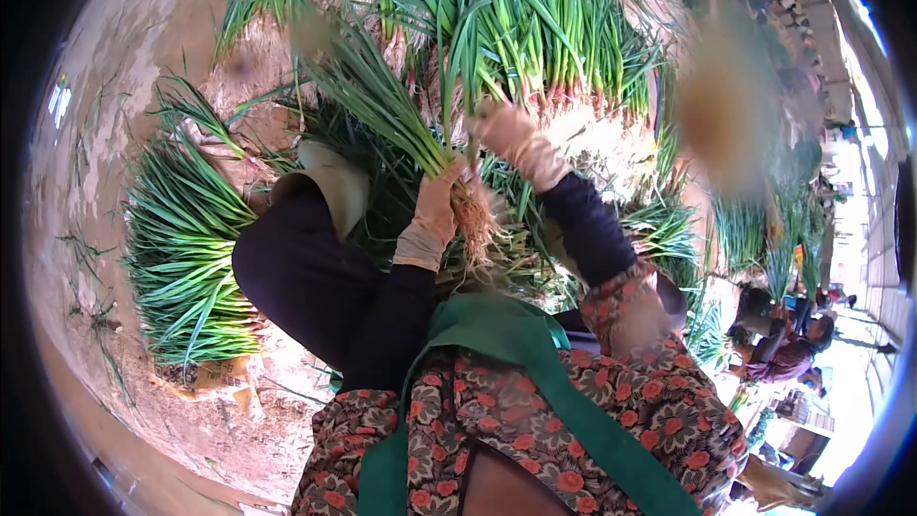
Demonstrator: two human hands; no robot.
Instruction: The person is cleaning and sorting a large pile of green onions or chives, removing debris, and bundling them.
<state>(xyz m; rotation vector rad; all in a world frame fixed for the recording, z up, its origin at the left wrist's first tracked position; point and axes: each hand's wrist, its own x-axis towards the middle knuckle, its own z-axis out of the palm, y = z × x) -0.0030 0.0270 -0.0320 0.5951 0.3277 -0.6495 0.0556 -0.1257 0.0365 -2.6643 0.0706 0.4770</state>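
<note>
The left hand (435, 215), in a thin pale glove, is closed around a bundle of long green onion stalks with tangled tan roots (387, 115), gripping it just above the roots; the leaves slant up and away to the left. The gloved right hand (506, 134) is beside the bundle, its fingers curled near the stalks; whether it pinches anything cannot be told. Under the hands lie loose, darker green stalks and leaves (497, 268). Beyond the right hand spreads a broad heap of green onions with reddish-white bases and pale roots (535, 29). Well to the left, a neat pile of bright green onions (186, 248) rests on the dusty brown floor (86, 201). People in dark clothing (788, 349) are at the far right.
</note>
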